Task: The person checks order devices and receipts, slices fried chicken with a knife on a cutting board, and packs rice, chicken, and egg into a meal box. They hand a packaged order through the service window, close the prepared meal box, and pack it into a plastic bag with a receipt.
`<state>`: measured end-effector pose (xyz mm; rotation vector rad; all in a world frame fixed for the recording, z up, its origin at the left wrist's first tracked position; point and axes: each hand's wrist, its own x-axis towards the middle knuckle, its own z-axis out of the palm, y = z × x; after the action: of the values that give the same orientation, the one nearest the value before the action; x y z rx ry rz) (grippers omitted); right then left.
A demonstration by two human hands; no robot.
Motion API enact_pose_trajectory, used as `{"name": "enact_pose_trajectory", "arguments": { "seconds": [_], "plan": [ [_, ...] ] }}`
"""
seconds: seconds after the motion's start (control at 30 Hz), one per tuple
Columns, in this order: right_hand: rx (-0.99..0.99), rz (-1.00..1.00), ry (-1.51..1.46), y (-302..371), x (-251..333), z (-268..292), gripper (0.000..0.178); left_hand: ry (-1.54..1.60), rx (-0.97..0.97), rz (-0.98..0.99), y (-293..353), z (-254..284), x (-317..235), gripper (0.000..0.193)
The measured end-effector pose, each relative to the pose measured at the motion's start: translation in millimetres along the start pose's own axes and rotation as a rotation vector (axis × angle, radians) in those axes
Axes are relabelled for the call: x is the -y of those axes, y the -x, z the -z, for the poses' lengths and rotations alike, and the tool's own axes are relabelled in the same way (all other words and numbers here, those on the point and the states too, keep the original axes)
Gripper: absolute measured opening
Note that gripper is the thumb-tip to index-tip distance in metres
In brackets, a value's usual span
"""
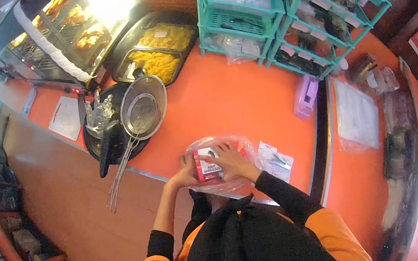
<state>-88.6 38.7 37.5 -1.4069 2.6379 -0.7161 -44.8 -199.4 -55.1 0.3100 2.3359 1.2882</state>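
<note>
Orange counter (226, 100) | both hands grip red box (208, 168) in clear bag (223, 147)

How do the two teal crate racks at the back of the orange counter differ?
The left teal rack is lower, with fewer tiers showing; the right teal rack is taller, with more tiers. The left one holds mostly pale clear-bagged items; the right one holds more dark packets beside pale ones, and looks fuller. The left rack sits beside the food trays, the right one nearer the lilac dispenser. Both are teal lattice plastic on the orange counter.
</note>
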Motion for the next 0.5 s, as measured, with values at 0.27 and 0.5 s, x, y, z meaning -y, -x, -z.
{"name": "enact_pose_trajectory", "arguments": {
  "seconds": [0.27,0.5],
  "plan": [
    [0.286,-0.181,0.487,33,-3,180,0.038,-0.306,-0.19,-0.143,59,118,-173,0.072],
    [-0.04,0.143,0.264,25,43,257,0.029,-0.557,-0.299,0.004,66,137,-289,0.045]
  ]
}}
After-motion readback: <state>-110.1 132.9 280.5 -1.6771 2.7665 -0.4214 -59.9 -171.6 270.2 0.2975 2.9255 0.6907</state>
